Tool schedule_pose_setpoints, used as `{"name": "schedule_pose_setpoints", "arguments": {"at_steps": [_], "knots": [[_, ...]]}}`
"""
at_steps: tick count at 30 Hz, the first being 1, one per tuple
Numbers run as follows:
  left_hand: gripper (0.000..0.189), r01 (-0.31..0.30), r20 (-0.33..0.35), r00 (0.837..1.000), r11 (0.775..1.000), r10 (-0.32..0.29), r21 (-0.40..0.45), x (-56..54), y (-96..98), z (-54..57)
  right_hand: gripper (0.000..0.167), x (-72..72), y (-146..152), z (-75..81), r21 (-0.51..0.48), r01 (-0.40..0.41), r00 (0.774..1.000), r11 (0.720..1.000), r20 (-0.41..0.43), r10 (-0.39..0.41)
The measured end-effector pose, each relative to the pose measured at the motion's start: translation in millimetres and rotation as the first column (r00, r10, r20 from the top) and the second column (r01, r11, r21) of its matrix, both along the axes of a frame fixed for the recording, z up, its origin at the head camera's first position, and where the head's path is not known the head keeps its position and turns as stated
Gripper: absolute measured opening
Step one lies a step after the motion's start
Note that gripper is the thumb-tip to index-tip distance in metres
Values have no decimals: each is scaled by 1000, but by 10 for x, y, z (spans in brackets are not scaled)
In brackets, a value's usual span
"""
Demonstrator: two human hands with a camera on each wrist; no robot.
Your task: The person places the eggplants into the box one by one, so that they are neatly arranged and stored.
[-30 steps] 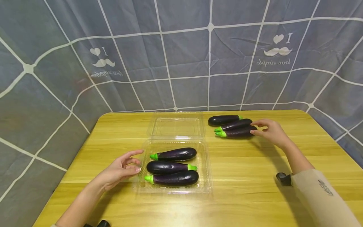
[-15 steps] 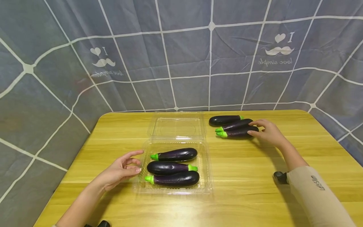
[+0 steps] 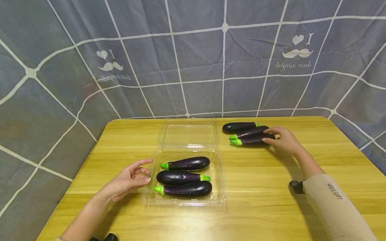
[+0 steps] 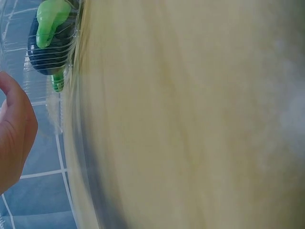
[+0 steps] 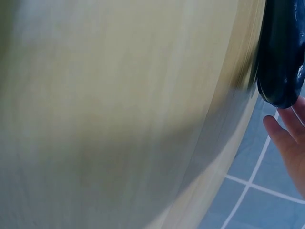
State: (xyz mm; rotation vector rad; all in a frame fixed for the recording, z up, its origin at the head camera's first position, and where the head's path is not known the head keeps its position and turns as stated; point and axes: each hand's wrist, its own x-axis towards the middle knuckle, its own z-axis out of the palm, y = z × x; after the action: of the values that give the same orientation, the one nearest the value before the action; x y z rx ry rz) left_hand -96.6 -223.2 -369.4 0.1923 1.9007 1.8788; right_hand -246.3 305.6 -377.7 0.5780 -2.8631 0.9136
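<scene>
My left hand hovers at the left rim of a clear plastic clamshell container, fingers loosely bent and holding nothing. Three eggplants lie in its base: a rear eggplant, a middle eggplant with its green stem to the right, and a front eggplant. At the back right, my right hand reaches over the thick end of the nearest loose eggplant, thumb and forefinger spread. In the right wrist view the thumb stands apart from the dark eggplant.
Behind the nearest loose eggplant lie another eggplant and a farther eggplant. The container's lid is folded back flat. A grey curtain with white lines hangs behind the wooden table.
My right hand has shifted slightly left, further over the end of the nearest loose eggplant. The left hand and the eggplants in the container have stayed in place.
</scene>
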Motion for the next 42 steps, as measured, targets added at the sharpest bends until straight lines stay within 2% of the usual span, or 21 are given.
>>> {"name": "schedule_pose_setpoints", "arguments": {"at_steps": [17, 35, 42], "knots": [[65, 1, 7, 1000, 1000, -1, 11, -5, -7, -10, 41, 31, 18, 14, 9, -13, 998, 1000, 60, 13], [64, 7, 3, 1000, 1000, -7, 9, -17, -14, -2, 44, 82, 42, 19, 25, -18, 997, 1000, 71, 16], [65, 8, 6, 1000, 1000, -8, 16, -16, -12, -3, 46, 117, 33, 27, 23, -37, 993, 999, 115, 34]]}}
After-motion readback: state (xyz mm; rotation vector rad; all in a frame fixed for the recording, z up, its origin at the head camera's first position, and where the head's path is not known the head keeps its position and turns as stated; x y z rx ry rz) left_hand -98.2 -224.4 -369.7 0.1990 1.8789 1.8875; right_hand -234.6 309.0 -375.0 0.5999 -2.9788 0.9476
